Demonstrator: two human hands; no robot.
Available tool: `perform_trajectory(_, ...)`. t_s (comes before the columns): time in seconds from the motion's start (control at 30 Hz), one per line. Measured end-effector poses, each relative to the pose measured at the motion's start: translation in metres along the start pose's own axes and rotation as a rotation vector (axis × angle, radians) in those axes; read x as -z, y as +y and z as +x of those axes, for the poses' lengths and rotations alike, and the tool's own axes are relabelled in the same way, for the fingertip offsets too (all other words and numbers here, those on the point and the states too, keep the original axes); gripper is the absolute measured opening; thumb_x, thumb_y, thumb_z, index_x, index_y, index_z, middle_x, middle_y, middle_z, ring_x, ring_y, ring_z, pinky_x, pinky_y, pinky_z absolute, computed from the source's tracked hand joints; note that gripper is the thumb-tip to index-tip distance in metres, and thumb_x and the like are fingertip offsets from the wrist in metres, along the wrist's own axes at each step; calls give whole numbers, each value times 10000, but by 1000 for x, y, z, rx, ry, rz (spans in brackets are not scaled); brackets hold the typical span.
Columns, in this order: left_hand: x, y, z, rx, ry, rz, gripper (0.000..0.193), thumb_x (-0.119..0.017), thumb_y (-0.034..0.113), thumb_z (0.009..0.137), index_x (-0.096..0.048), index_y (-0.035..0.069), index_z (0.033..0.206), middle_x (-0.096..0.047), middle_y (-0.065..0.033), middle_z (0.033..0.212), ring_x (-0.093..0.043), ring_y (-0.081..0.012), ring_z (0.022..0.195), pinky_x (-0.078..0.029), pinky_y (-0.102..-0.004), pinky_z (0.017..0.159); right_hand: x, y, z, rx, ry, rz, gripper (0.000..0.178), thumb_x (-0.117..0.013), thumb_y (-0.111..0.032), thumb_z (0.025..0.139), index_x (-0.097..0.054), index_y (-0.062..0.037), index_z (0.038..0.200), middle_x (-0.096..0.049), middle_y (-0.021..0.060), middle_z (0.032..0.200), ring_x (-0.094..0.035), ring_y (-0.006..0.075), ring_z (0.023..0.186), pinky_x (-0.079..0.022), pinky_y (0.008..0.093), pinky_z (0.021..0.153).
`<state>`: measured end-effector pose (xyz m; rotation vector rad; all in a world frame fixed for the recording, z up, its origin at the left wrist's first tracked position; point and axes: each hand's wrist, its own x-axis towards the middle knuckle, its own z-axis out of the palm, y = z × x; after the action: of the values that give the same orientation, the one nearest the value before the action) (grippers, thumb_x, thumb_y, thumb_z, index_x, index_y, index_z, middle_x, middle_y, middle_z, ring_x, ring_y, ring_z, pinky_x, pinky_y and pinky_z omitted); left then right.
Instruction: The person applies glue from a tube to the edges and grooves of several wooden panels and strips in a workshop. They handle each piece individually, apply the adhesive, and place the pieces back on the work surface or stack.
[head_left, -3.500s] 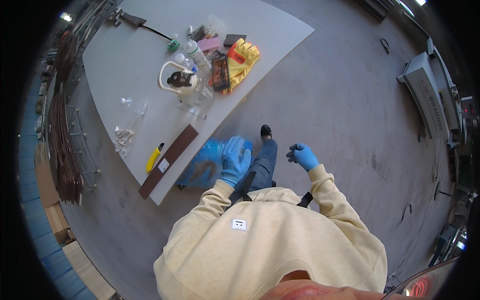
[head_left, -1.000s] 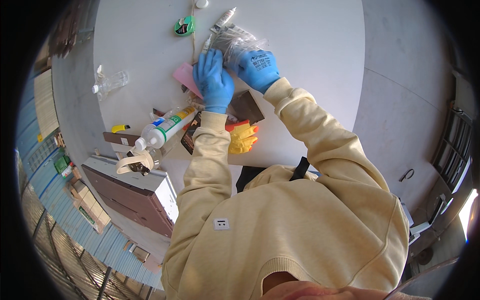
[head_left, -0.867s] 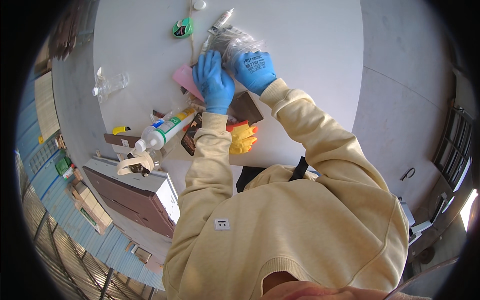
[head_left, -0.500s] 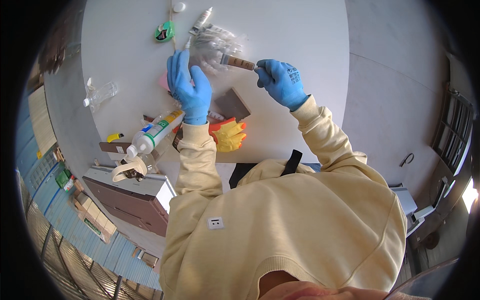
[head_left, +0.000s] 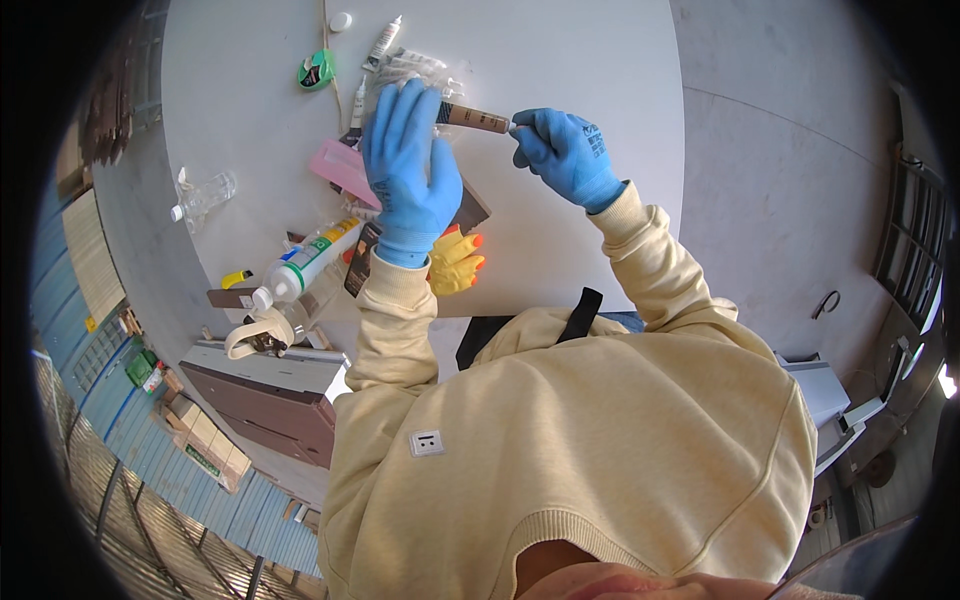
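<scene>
My right hand (head_left: pixel 568 157), in a blue work glove, pinches the narrow white tip of a brown tube (head_left: pixel 476 118). The tube lies nearly level, its flat dark end pointing left. Beside that end is my left hand (head_left: pixel 410 180), also gloved in blue, with its fingers stretched out and its thumb apart; whether it touches the tube I cannot tell. Behind the left fingers lies a clear plastic bag (head_left: pixel 455 78) of small white parts, partly covered. Near it are a white nozzled tube (head_left: pixel 383 43) and another slim white tube (head_left: pixel 358 103).
Left of my hand lie a pink piece (head_left: pixel 343 166) and a green roundish item (head_left: pixel 316 70). Nearer are a white bottle (head_left: pixel 318 258), yellow-orange gloves (head_left: pixel 456 266), a dark panel (head_left: pixel 472 208) and a yellow cutter (head_left: pixel 237 278). A clear bottle (head_left: pixel 206 194) is at far left.
My left hand has moved right and a little nearer, uncovering more of the pink piece. My right hand still holds the tube by its tip.
</scene>
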<state>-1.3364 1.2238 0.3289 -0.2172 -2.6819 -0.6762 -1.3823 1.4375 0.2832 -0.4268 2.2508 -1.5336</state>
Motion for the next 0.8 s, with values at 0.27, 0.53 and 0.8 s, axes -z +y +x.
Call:
perform_trajectory(0.27,-5,24,-6,-85,-165,152,409,-722,147,813,-671,56,1209,-670,-130,1223,-566,-327,1250,-336,-576,1125,10,-14,-9,100,-90,3,218,-643,-247,1008,-690,-34,1002,-734,76,721,-712,247,652,-561,356,659)
perform_trajectory(0.53,-15,37,-41,87,-259,-166,104,-736,118,793,-655,65,831,-614,-99,701,-565,-331,666,-425,-458,660,9,-8,-33,-234,-201,292,242,-629,-237,1015,-695,-8,1057,-741,82,757,-705,169,668,-566,308,647)
perform_trajectory(0.8,-12,43,-50,181,-326,-266,99,-713,111,824,-689,40,888,-621,-108,697,-581,-330,683,-441,-465,664,5,-3,-34,-427,-226,480,269,-633,-252,1025,-701,7,1052,-740,88,774,-679,126,649,-565,270,619)
